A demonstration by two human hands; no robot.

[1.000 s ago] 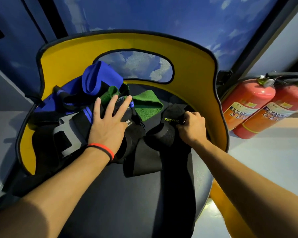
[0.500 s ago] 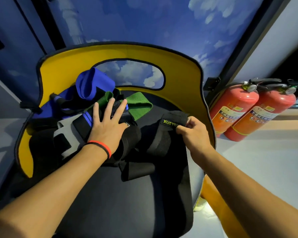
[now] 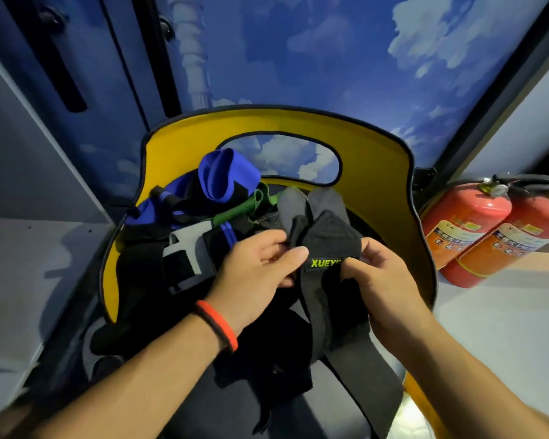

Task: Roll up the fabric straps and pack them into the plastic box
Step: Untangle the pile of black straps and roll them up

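Note:
A black fabric strap (image 3: 327,242) with a lime "XUEYI" label is lifted above the chair seat, and its long tail hangs down toward the lower right. My left hand (image 3: 254,274) pinches its left edge between thumb and fingers. My right hand (image 3: 381,280) pinches its right edge beside the label. A heap of other straps (image 3: 184,248), black, grey, blue (image 3: 222,179) and green (image 3: 238,210), lies on the seat to the left. No plastic box is in view.
The straps lie on a chair with a dark seat and a yellow curved backrest (image 3: 377,172). Two red fire extinguishers (image 3: 476,229) stand on the floor at the right. A blue sky-print wall and dark cabinet doors lie behind the chair.
My left hand left the strap heap and moved right to take the labelled black strap. My right hand lifted that strap off the seat. The camera tilted upward.

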